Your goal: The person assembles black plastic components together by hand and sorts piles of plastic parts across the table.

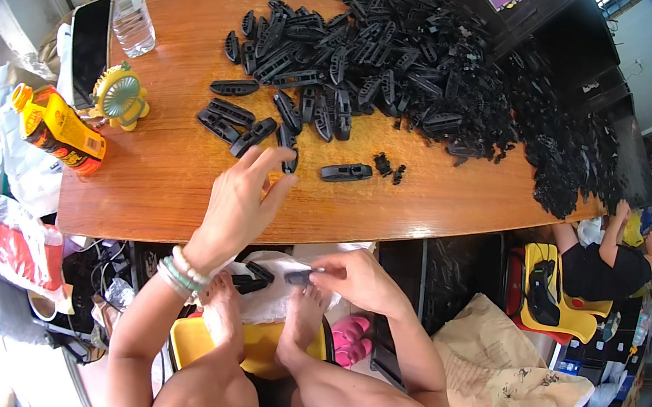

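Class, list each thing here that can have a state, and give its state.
Left hand: open, at a black part.
Right hand: holding a dark piece.
Black parts: heaped, some scattered.
Phone: propped, screen dark.
Clear bottle: capped.
Orange bottle: capped.
Pink shoes: unworn.
Paper sack: crumpled.

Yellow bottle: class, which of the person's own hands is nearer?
Left. The left hand is over the table, right of the yellow bottle; the right hand is farther right.

There is one left hand (242,199) and one right hand (367,279). I count one table (169,175), two bottles (131,9), one phone (88,49), two fans (120,96), two pink shoes (351,329), one sack (498,366) and one other person (614,270). The black parts (387,55) are too many for counting, surely several dozens.
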The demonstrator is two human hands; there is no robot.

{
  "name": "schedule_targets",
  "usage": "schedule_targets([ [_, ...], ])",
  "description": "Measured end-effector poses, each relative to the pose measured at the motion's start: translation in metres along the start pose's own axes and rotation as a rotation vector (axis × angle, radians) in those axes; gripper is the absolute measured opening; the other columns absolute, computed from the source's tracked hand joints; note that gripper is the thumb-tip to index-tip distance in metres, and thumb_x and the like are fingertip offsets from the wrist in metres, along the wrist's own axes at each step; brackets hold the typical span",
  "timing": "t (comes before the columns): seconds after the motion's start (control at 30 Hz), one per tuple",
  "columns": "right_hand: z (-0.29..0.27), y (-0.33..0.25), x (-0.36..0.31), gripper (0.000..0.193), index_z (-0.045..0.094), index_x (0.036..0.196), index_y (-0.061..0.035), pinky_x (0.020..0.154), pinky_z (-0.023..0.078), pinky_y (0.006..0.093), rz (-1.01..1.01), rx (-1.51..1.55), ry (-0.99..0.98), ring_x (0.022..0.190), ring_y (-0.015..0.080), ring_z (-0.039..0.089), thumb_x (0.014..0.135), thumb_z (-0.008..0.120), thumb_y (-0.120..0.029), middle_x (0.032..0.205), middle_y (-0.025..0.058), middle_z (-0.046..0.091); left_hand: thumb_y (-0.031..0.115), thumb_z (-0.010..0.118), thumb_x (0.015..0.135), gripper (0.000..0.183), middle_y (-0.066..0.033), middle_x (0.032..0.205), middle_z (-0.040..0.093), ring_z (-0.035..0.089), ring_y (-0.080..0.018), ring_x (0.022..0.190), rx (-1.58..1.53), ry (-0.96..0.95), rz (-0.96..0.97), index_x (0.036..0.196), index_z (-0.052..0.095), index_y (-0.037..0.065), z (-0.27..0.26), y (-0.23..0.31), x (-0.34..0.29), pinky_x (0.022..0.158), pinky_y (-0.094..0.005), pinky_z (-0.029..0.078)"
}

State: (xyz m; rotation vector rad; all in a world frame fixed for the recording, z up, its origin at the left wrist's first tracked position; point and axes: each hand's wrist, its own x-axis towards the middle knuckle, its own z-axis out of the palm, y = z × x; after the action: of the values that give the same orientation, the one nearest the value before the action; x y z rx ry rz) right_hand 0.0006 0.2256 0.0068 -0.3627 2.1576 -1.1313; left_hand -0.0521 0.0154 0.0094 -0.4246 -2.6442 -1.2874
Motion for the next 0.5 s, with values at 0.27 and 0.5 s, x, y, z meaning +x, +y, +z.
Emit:
schedule_targets([
  [0.27,-0.068,0.017,0.049,0.009,0.063,0.089,0.0001,0.066,0.047,0.0340,-0.341,-0.328,1.087,0.069,0.0271,0.060,0.080,0.061,-0.001,0.079,0.0127,0.063,0.011,0.066,0.079,0.017,-0.0104,0.084,0.056,0.058,-0.0270,0.071,0.337,0.148,0.095,0.091,0.059,0.003,0.022,-0.013,0.022,0.061,-0.0361,0.048],
  [0.5,-0.111,0.028,0.075,0.006,0.066,0.079,0.0001,0.071,0.047,0.0398,-0.243,-0.514,0.867,0.073,0.0305,0.060,0.074,0.066,-0.003,0.078,0.0133,0.064,-0.003,0.056,0.083,0.013,-0.0070,0.087,0.059,0.062,-0.0170,0.077,-0.303,0.218,-0.133,0.096,0.057,0.000,0.002,-0.001,-0.012,0.067,-0.0265,0.050],
])
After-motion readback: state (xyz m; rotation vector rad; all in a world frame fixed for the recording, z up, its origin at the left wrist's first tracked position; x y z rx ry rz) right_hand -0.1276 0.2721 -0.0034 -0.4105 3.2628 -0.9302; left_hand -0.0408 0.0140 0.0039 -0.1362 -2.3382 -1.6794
